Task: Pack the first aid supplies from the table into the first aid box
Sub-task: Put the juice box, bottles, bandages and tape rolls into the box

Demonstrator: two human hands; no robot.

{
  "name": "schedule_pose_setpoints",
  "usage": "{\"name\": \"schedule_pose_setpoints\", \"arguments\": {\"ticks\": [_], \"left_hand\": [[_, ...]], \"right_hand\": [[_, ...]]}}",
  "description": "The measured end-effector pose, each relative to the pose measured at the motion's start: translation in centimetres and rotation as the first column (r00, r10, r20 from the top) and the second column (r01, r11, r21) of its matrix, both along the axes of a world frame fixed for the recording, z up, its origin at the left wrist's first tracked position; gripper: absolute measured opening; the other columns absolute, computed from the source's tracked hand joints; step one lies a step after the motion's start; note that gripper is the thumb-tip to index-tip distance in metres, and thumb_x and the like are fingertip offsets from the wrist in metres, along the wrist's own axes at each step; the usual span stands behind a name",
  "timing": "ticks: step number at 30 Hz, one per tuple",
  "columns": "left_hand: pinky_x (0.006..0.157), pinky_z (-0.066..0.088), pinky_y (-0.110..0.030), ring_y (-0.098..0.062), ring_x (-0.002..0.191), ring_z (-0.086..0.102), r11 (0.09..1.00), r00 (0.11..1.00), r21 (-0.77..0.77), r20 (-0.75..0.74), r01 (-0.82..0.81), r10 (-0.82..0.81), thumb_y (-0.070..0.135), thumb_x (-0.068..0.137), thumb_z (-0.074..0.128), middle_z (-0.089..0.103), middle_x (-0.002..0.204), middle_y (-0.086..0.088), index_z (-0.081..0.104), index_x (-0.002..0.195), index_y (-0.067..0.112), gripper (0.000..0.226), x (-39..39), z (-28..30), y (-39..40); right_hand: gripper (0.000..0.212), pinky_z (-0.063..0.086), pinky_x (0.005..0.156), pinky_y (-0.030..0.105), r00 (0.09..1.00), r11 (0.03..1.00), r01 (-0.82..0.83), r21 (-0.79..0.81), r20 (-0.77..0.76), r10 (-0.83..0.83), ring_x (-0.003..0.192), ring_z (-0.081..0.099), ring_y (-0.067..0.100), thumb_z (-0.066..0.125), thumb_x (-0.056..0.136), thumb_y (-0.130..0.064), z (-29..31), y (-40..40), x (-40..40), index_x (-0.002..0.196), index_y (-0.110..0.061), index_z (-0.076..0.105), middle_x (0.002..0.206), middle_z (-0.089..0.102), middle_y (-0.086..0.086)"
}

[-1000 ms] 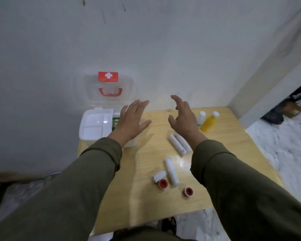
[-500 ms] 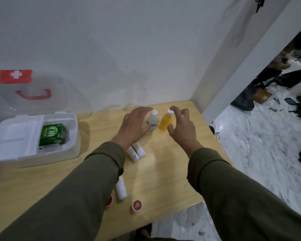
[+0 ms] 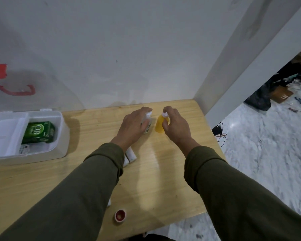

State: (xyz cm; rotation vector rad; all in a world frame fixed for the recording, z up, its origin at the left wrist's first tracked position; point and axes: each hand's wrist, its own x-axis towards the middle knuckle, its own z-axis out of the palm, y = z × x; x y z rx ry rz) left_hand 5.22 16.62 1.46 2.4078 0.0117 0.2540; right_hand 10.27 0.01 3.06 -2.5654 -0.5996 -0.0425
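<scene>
A small white bottle (image 3: 149,126) and a yellow bottle (image 3: 158,126) stand upright side by side near the far edge of the wooden table (image 3: 155,180). My left hand (image 3: 132,127) wraps around the white bottle, thumb in front and fingers behind. Fingers of my right hand (image 3: 176,127) close around the yellow bottle's neck and white cap. The white first aid box (image 3: 62,136) sits open at the left, with a green carton (image 3: 38,132) inside it. Two white rolls (image 3: 131,154) lie partly under my left sleeve. A red-cored tape roll (image 3: 120,215) rests near the front edge.
The box's clear lid with a red handle (image 3: 16,90) leans back against the white wall. A wall corner (image 3: 215,101) meets the table's far right corner. Cables (image 3: 220,134) and clutter lie on the marble floor to the right.
The view has swung right, leaving the box at the left. Both hands moved forward from over the table's middle and closed on the two bottles.
</scene>
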Motion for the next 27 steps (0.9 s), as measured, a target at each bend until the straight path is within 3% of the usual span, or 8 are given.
{"name": "schedule_pose_setpoints", "arguments": {"ticks": [5, 14, 20, 27], "left_hand": [[0.091, 0.042, -0.033, -0.022, 0.114, 0.056, 1.000, 1.000, -0.017, -0.011, -0.003, 0.002, 0.025, 0.096, 0.045, 0.059, 0.128, -0.001, 0.047, 0.128, 0.022, 0.032, 0.0, -0.3, 0.3], [0.088, 0.042, -0.029, -0.019, 0.114, 0.056, 0.997, 1.000, -0.070, -0.013, -0.024, 0.023, 0.023, 0.097, 0.044, 0.059, 0.128, 0.000, 0.047, 0.128, 0.023, 0.032, -0.9, -0.1, 1.7], [0.086, 0.043, -0.029, -0.019, 0.110, 0.057, 0.996, 0.997, -0.080, 0.055, -0.041, 0.045, 0.022, 0.097, 0.043, 0.060, 0.124, 0.000, 0.047, 0.128, 0.022, 0.031, -2.1, 1.9, 4.9], [0.087, 0.042, -0.028, -0.021, 0.113, 0.056, 0.998, 0.991, -0.063, 0.130, -0.005, 0.013, 0.019, 0.097, 0.044, 0.059, 0.125, -0.001, 0.048, 0.126, 0.021, 0.030, -4.7, 6.0, 10.7]], "right_hand": [[0.025, 0.051, 0.062, 0.039, 1.000, 1.000, -0.016, 0.015, 0.020, 0.015, 0.073, 0.058, 0.031, 0.052, 0.087, -0.015, 0.2, 0.4, 0.3, 0.111, -0.014, 0.047, 0.102, 0.060, 0.010], [0.025, 0.044, 0.061, 0.033, 0.999, 1.000, -0.004, -0.022, 0.040, 0.005, 0.070, 0.056, 0.031, 0.056, 0.085, -0.018, 0.6, 1.9, -0.2, 0.108, -0.013, 0.050, 0.095, 0.062, 0.010], [0.023, 0.033, 0.059, 0.027, 0.996, 0.998, 0.015, 0.055, 0.088, -0.020, 0.065, 0.050, 0.024, 0.056, 0.084, -0.017, 2.5, 5.0, -1.7, 0.105, -0.013, 0.050, 0.090, 0.061, 0.007], [0.020, 0.037, 0.056, 0.030, 0.986, 0.987, 0.056, 0.151, 0.148, -0.078, 0.062, 0.047, 0.023, 0.055, 0.084, -0.017, 5.9, 11.3, -5.2, 0.103, -0.014, 0.050, 0.088, 0.059, 0.007]]}}
